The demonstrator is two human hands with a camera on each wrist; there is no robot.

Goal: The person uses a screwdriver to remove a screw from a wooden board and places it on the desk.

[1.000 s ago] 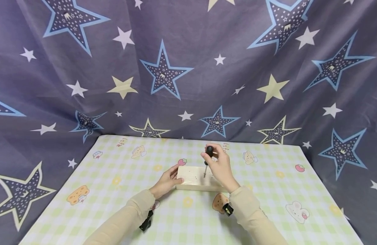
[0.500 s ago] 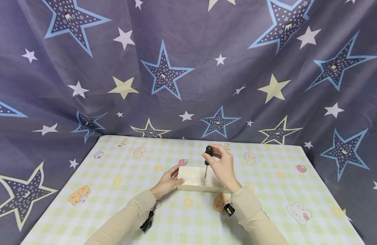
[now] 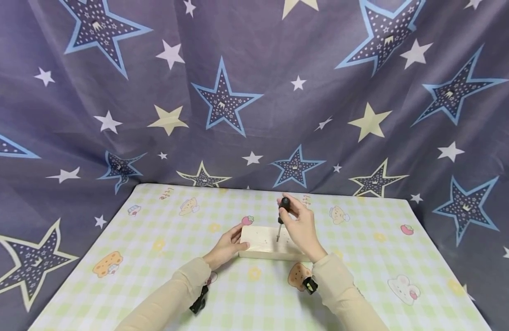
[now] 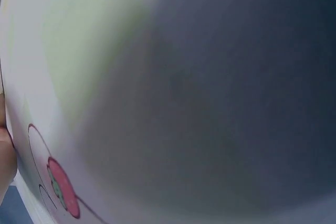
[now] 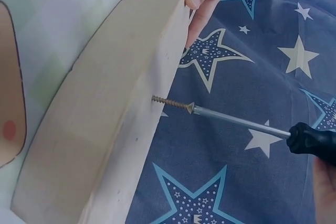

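Observation:
A pale wooden block lies on the table, with several small holes in its top face. My left hand grips the block's left end, thumb on the top near the front edge and fingers at the far side. My right hand pinches the black handle of a screwdriver, held nearly upright over the block. In the right wrist view, the screwdriver's tip meets the head of a threaded screw. The screw's point is at the block's face, most of its thread showing. The left wrist view shows mostly blurred tablecloth.
A green-and-white checked tablecloth with cartoon prints covers the table. Behind it hangs a dark curtain with stars. A black wrist device sits under the left forearm and another device by the right cuff.
The screwdriver's handle has tilted slightly to the right, and my right fingers have shifted around it. My left hand and the block stay in place.

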